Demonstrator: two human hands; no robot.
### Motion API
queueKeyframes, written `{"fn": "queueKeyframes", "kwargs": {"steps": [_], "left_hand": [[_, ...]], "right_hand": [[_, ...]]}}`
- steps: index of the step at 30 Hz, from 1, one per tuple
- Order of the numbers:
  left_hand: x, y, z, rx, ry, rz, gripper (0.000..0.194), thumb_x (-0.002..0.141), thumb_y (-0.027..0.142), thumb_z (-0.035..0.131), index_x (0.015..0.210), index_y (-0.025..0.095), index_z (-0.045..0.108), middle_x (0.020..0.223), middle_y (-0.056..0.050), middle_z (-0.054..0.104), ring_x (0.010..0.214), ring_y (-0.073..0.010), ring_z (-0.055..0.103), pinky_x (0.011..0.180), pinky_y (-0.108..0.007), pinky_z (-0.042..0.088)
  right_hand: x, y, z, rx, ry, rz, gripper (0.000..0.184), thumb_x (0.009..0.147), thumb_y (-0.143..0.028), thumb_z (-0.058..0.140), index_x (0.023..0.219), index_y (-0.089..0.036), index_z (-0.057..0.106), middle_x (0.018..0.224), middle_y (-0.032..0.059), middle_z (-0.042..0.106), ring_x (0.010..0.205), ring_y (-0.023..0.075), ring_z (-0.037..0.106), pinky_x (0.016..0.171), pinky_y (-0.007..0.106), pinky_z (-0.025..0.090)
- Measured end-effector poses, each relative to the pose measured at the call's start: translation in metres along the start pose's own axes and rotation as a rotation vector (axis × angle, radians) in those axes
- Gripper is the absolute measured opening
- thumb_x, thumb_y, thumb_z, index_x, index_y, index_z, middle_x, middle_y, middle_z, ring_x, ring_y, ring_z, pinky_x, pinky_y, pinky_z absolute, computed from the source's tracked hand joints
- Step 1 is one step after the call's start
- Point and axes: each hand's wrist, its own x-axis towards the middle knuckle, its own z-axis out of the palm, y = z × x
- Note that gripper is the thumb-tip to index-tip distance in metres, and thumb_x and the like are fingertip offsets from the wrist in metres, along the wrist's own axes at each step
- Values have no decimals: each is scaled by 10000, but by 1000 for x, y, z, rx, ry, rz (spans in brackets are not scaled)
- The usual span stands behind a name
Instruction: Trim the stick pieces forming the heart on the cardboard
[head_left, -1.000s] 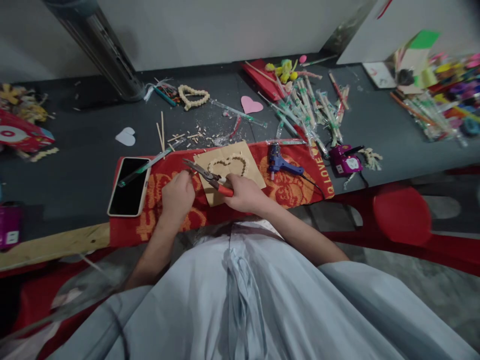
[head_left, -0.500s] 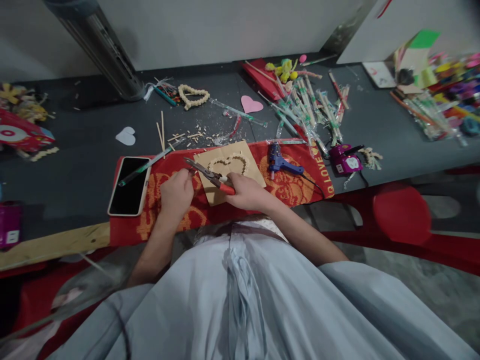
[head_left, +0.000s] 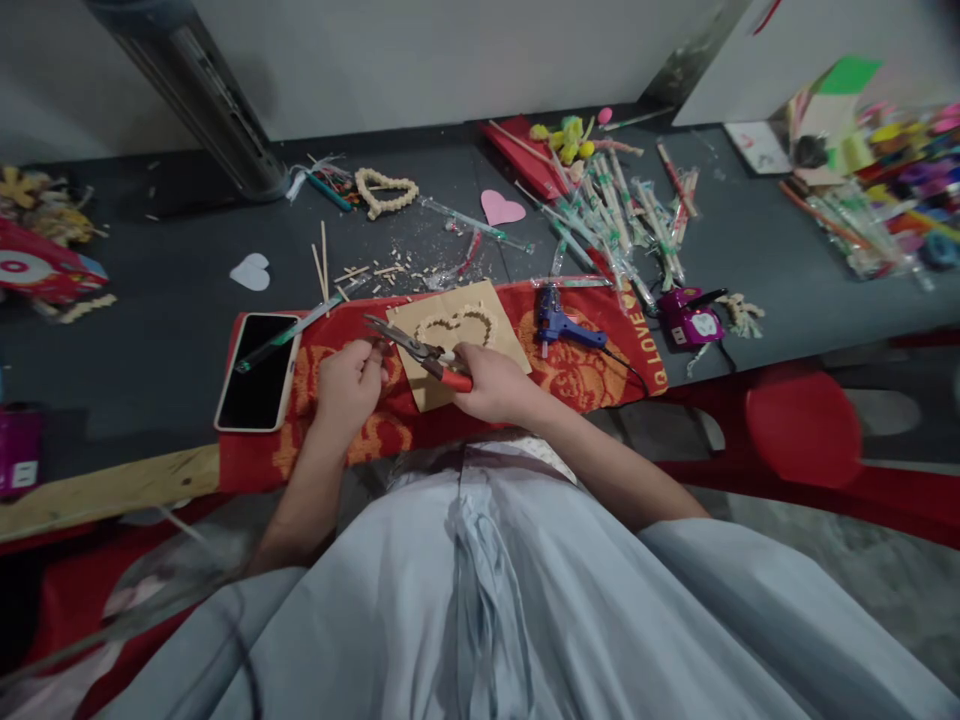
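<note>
My right hand [head_left: 491, 383] is closed around the red handles of a pair of pliers [head_left: 422, 352], whose jaws point up and left. Close to the jaws, my left hand [head_left: 351, 383] has its fingers pinched together; what they hold, if anything, is too small to make out. Under the pliers lies a square of brown cardboard [head_left: 431, 395] bearing a heart outline [head_left: 487, 318] built of small pale pieces. Cardboard and both hands are over a red towel [head_left: 390, 440] with orange figures. A blue glue gun [head_left: 562, 325] rests on the towel to the right.
At left a phone [head_left: 255, 390] lies with a wrapped stick across it. Behind are cut stick bits [head_left: 390, 270], a finished-looking heart frame [head_left: 386, 193], a pink paper heart [head_left: 502, 208] and wrapped sticks [head_left: 615, 205]. A purple box [head_left: 691, 318] and red stool [head_left: 804, 428] are at right.
My left hand has shifted very slightly, its thumb now showing more beside the curled fingers. The pliers stay almost in place in my right hand.
</note>
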Motion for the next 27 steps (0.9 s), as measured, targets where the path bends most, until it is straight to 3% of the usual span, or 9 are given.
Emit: {"fn": "queueKeyframes", "kwargs": {"steps": [11,15,21,27], "left_hand": [[1,0,5,-10,-22,-46,315,846,318,440,556,196,451,493,-3,543,435,-105,453,487,-250,333],[3,-5,4,-204,-61,-94,323,841,397,465,600,187,510,493,-2,526,410,-94,426,427,-235,302],[3,-2,-3,-603,-247,-225,284,795,434,516,671,182,558,426,25,432,334,-59,286,353,-201,190],[4,4,-2,-677,-231,-286,242,764,378,568,639,173,546,416,24,440,326,-45,284,341,-178,173]], "right_hand": [[0,-1,-1,-63,-27,46,259,733,-323,480,935,-164,512,925,132,666,791,268,615,587,301,352],[0,5,-4,3,-32,-49,273,747,-312,464,964,-149,489,979,148,639,847,263,602,652,308,399],[0,12,-8,52,-39,-175,361,708,-305,500,1020,-128,462,1052,161,599,944,271,561,773,345,424],[-1,6,-3,3,-3,-84,255,733,-285,457,952,-156,479,943,135,634,795,252,583,625,310,380]]}}
